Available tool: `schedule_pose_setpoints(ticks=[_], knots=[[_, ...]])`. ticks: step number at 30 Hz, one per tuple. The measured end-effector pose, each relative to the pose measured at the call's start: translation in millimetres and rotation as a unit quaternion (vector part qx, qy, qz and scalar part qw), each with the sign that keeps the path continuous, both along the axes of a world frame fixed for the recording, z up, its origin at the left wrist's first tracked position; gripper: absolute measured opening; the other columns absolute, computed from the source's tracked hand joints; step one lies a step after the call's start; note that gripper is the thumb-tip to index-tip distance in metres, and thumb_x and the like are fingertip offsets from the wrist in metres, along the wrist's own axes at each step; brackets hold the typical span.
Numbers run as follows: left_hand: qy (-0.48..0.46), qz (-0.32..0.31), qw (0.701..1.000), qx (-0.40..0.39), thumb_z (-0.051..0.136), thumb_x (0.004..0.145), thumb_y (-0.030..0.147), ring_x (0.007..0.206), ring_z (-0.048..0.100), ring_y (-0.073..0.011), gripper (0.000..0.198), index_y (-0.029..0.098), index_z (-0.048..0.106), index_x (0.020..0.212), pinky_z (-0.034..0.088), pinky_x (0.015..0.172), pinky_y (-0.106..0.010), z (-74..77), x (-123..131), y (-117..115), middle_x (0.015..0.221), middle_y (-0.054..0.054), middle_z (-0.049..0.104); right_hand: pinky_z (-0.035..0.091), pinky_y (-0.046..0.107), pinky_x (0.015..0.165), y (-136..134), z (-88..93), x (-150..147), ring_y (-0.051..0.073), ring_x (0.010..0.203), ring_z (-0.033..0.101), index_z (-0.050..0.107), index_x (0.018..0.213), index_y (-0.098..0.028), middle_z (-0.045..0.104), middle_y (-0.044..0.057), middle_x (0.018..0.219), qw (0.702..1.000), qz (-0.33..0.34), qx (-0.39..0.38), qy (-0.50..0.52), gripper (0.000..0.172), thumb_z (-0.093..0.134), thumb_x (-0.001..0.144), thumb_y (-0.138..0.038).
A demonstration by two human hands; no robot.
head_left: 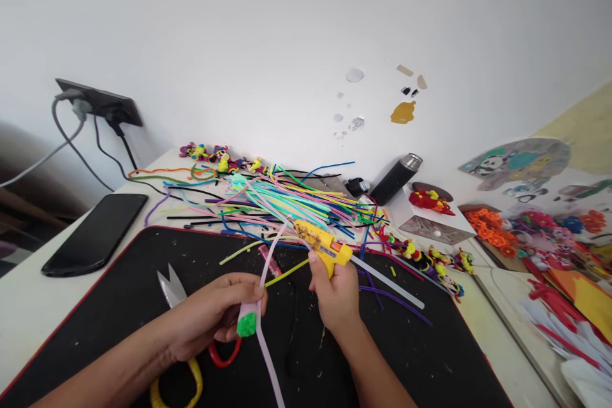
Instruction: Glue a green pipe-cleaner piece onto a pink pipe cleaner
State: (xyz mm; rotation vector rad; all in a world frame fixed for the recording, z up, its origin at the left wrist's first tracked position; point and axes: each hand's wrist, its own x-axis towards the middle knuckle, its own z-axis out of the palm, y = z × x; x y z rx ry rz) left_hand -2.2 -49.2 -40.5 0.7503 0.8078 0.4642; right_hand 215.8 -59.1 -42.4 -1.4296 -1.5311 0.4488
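My left hand (224,306) is closed on a small pale pink roll (247,311) with a bright green end. A long pale pink pipe cleaner (268,357) passes along the roll, pinched by the same fingers, and rises toward the nozzle of the glue gun. In my right hand (337,296) is a yellow glue gun (319,243), its nozzle pointing up and left near the pink strand; whether they touch I cannot tell. A clear glue stick (389,282) juts from its back. Scissors (174,290) with red and yellow handles lie partly under my left hand.
A black mat (143,306) covers much of the table. Many coloured pipe cleaners (287,197) are heaped behind it. A phone (95,236) lies left, a black bottle (396,180) leans at the back right, and small colourful figures (440,264) lie at the right. Wall sockets (100,102) hold plugged cords.
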Motion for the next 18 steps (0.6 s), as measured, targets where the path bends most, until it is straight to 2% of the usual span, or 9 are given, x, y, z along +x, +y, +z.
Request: schedule_pose_setpoints(ticks=[4,7,11,18], knots=[[0.011,0.003,1.000,0.005,0.081,0.071,0.055,0.039,0.025,-0.0039,0.044,0.015,0.065,0.064,0.013,0.036,-0.019,-6.1,-1.2,0.3,0.047,0.006,0.043,0.043,0.026,0.047,-0.8,-3.6,1.6,0.015,0.041,0.055,0.052,0.049,-0.023,0.053,0.000,0.042,0.999,-0.010,-0.005,0.033,0.062,0.053,0.102,-0.054],[0.011,0.001,1.000,0.008,0.080,0.072,0.053,0.039,0.027,-0.0041,0.041,0.015,0.066,0.065,0.012,0.036,-0.019,-9.7,-1.7,0.4,0.047,0.005,0.045,0.042,0.026,0.047,-0.3,-6.2,3.1,0.015,0.041,0.054,0.052,0.048,-0.023,0.053,0.000,0.042,0.999,-0.018,-0.003,0.039,0.064,0.051,0.103,-0.055],[0.000,0.012,1.000,0.009,0.082,0.071,0.055,0.040,0.027,-0.0042,0.044,0.015,0.066,0.064,0.012,0.037,-0.019,-6.6,-2.0,0.7,0.047,0.005,0.044,0.040,0.026,0.046,0.7,-6.4,2.2,0.015,0.039,0.051,0.052,0.049,-0.023,0.050,-0.002,0.041,0.999,-0.006,-0.017,0.039,0.061,0.053,0.102,-0.054],[-0.016,0.049,0.999,0.013,0.086,0.068,0.054,0.041,0.029,-0.0045,0.044,0.014,0.068,0.065,0.014,0.037,-0.019,-3.3,-4.7,2.6,0.051,0.005,0.046,0.044,0.026,0.050,-1.1,-3.2,-3.4,0.019,0.048,0.058,0.065,0.059,-0.024,0.054,0.000,0.044,0.998,0.040,-0.049,-0.005,0.053,0.057,0.100,-0.055]])
